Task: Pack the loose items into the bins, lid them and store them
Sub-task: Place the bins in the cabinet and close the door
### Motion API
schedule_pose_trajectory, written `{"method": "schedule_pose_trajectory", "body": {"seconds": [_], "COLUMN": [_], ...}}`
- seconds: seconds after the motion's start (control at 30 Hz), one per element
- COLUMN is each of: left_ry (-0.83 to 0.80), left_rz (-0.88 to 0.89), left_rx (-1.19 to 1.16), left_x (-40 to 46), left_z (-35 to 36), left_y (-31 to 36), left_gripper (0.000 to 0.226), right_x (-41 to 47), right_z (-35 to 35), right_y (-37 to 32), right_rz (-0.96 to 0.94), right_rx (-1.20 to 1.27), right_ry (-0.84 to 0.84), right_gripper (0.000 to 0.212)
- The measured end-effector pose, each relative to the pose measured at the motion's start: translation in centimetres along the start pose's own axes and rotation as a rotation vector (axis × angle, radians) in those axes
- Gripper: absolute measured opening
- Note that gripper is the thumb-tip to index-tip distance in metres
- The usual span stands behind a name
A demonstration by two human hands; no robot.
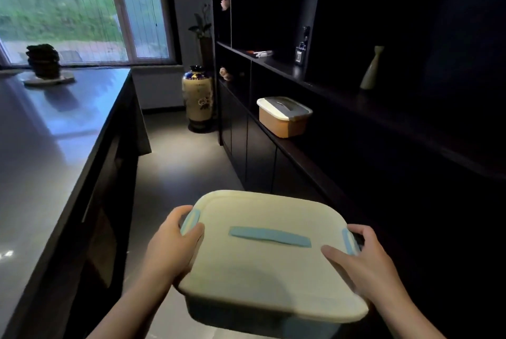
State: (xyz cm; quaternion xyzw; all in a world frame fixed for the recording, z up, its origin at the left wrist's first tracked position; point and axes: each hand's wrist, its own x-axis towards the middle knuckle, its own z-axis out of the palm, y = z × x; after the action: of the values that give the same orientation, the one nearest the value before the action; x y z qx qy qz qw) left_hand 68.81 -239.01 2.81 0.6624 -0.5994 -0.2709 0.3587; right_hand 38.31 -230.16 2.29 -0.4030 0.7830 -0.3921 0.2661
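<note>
Cream-lidded bin (269, 264) with blue latches is lidded and carried in the aisle, left hand (171, 245) and right hand (364, 264) each gripping an end by the clips. Looks like the storing step. Next: swing right, set it on the dark cabinet ledge (306, 155) near the orange bin (283, 116). Counter (54, 147) edge close on left; floor ahead open

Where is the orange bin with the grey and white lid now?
The orange bin with the grey and white lid stands on the dark shelf unit's ledge, right of centre, beyond the hand-held cream-lidded bin.
</note>
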Motion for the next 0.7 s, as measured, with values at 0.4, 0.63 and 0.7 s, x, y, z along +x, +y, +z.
{"method": "schedule_pose_trajectory", "body": {"seconds": [0.4,0.63,0.7], "left_ry": [-0.360,-0.540,-0.594], "left_rz": [0.131,0.199,0.202], "left_rx": [0.023,-0.008,-0.049], "left_x": [24.3,36.9,39.4], "left_z": [13.9,23.6,26.0], "left_y": [5.7,10.9,11.7], "left_gripper": [0.085,0.088,0.079], "right_x": [21.0,31.7,33.8], "right_z": [4.0,4.4,5.0], "right_y": [-1.4,-1.2,-1.4], "right_rz": [0.137,0.259,0.296], "right_rx": [0.057,0.035,0.029], "right_ry": [0.327,0.468,0.490], "right_gripper": [0.084,0.085,0.085]}}
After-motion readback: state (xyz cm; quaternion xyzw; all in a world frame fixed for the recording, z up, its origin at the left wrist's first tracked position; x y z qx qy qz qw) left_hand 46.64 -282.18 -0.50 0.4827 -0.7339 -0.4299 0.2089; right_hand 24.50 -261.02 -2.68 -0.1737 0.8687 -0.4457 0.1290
